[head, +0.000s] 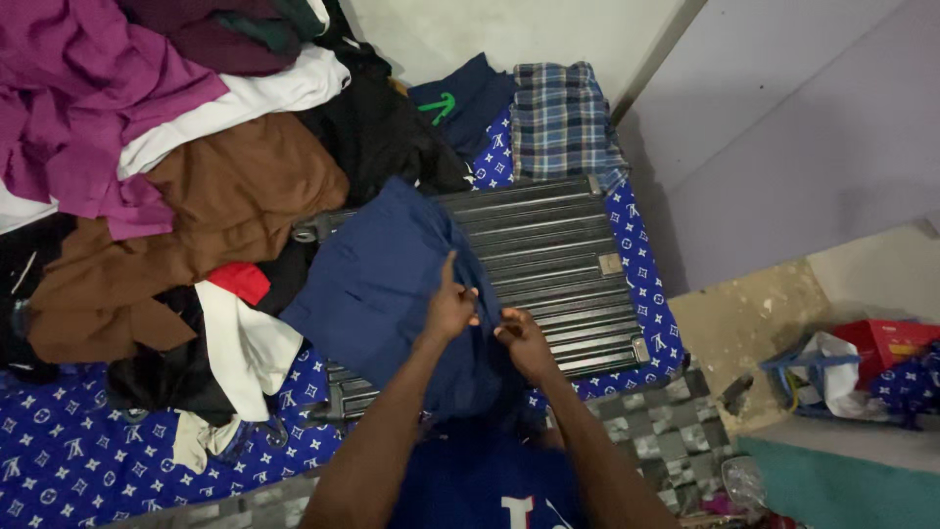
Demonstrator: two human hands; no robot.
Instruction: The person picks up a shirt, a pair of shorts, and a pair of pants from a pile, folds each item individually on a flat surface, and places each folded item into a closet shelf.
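Navy garment spread over your dark ribbed suitcase on the bed, your left hand pinching its edge, your right hand gripping the cloth beside it, clothes pile nearby.

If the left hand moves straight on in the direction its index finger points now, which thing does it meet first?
The left hand points up the picture over the navy garment it holds. Going on, it would probably pass the garment's top edge and meet the black clothes behind the dark ribbed suitcase. Depth is unclear.
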